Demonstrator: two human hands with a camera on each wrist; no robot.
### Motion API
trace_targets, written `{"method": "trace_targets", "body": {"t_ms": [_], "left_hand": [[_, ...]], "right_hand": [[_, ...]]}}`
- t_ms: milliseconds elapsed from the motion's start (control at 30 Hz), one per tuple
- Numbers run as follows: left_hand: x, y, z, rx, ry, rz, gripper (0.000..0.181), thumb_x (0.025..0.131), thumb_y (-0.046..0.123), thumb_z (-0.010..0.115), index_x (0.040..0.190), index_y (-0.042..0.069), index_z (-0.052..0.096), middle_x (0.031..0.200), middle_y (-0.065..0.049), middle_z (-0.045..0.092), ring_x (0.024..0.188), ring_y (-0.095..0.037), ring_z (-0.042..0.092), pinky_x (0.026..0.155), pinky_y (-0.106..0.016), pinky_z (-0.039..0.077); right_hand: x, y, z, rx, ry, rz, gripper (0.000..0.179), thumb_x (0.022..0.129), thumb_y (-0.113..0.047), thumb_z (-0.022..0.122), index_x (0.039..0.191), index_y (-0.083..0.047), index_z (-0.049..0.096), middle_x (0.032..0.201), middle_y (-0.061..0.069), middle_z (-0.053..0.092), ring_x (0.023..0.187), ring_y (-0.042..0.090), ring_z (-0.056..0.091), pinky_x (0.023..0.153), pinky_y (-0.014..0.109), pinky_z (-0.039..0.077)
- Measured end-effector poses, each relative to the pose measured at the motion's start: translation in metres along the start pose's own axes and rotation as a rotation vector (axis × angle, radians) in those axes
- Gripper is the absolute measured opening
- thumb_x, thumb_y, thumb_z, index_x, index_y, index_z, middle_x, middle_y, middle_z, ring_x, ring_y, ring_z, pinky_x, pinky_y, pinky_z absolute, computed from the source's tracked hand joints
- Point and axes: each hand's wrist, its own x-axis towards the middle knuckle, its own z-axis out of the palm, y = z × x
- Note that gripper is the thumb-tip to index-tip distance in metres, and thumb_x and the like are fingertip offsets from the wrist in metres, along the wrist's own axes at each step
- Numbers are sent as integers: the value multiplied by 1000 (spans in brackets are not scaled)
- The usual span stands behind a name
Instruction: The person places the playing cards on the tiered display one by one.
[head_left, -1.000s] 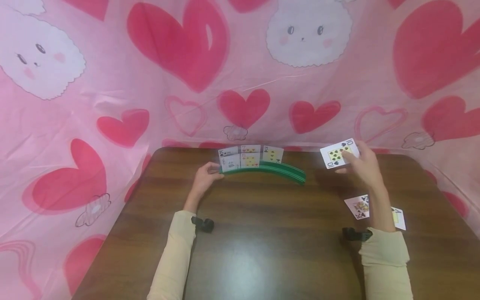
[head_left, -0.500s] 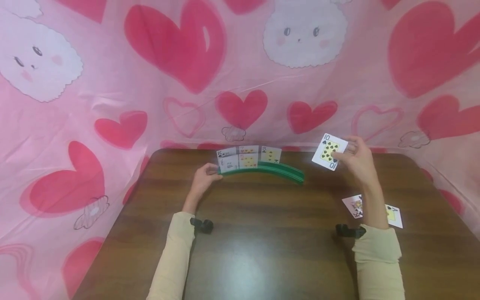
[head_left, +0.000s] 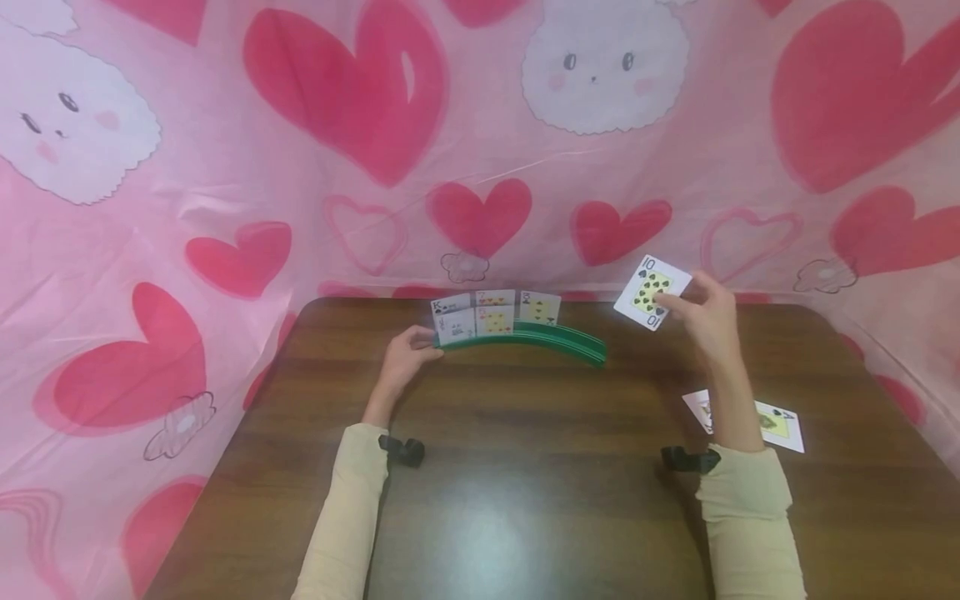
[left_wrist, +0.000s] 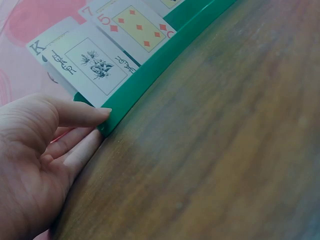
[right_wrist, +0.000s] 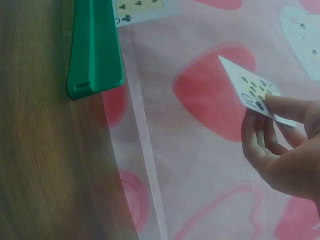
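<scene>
A curved green card holder (head_left: pixel 566 336) stands near the table's far edge. My left hand (head_left: pixel 405 360) pinches its left end, thumb in front and fingers behind in the left wrist view. Upright in the holder are a joker (left_wrist: pixel 92 67), a five of diamonds (left_wrist: pixel 137 30), a king (left_wrist: pixel 37 47) behind the joker, a red seven (head_left: pixel 495 296) and a clubs card (head_left: pixel 538 307). My right hand (head_left: pixel 711 329) pinches a ten of spades (head_left: pixel 643 282) between thumb and fingers. It hangs in the air right of the holder, tilted and apart from it.
On the brown table (head_left: pixel 540 467), an ace of spades (head_left: pixel 783 423) and another card (head_left: pixel 697 406) lie under my right forearm, partly hidden. A pink heart-patterned cloth (head_left: pixel 360 150) hangs behind the table and along its sides.
My right hand has moved a little left and up, and the ten of spades has turned from lying sideways to a more upright slant. The left hand stays at the holder's end.
</scene>
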Motion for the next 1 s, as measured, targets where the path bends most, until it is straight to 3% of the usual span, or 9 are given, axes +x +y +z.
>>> {"method": "trace_targets", "body": {"t_ms": [167, 400, 767, 800, 867, 1000], "left_hand": [[0, -1, 1, -8, 3, 6, 27, 75, 19, 69, 100, 14, 58, 104, -4, 59, 100, -21, 56, 85, -41, 44], [1, -2, 1, -13, 4, -6, 27, 75, 19, 69, 99, 14, 58, 104, -3, 59, 100, -21, 56, 85, -42, 44], [2, 1, -1, -18, 6, -12, 29, 73, 15, 71, 98, 10, 58, 106, -8, 59, 101, -23, 57, 86, -40, 44], [3, 1, -1, -15, 5, -11, 29, 73, 15, 71, 99, 10, 58, 106, -8, 59, 101, -23, 57, 86, -40, 44], [3, 0, -1, -12, 4, -16, 29, 73, 16, 71, 98, 12, 58, 106, -6, 59, 101, -22, 57, 86, -40, 44], [3, -1, 1, -23, -3, -19, 29, 73, 16, 71, 99, 12, 58, 106, -6, 59, 101, -22, 56, 86, -40, 44]], "right_hand": [[0, 0, 5, 45, -30, -2, 34, 72, 2, 69, 104, 8, 57, 81, 1, 64, 69, 12, 63, 56, 23, 51], [-2, 1, 12, -26, -65, -55, 31, 76, -3, 67, 102, 11, 58, 84, 4, 64, 72, 15, 62, 57, 21, 50], [-5, -3, 22, 93, -8, -65, 32, 72, 6, 66, 103, 8, 57, 85, 7, 63, 76, 16, 63, 60, 22, 51], [-3, -2, 22, 85, 4, -47, 32, 72, 6, 66, 103, 8, 56, 87, 10, 63, 77, 19, 63, 62, 25, 52], [17, 31, 13, 112, -11, -62, 34, 71, 2, 69, 102, 6, 57, 89, 13, 64, 78, 22, 63, 61, 29, 52], [17, 29, 17, 126, -40, -34, 34, 71, -4, 72, 101, 6, 59, 90, 12, 64, 78, 23, 63, 62, 31, 52]]}}
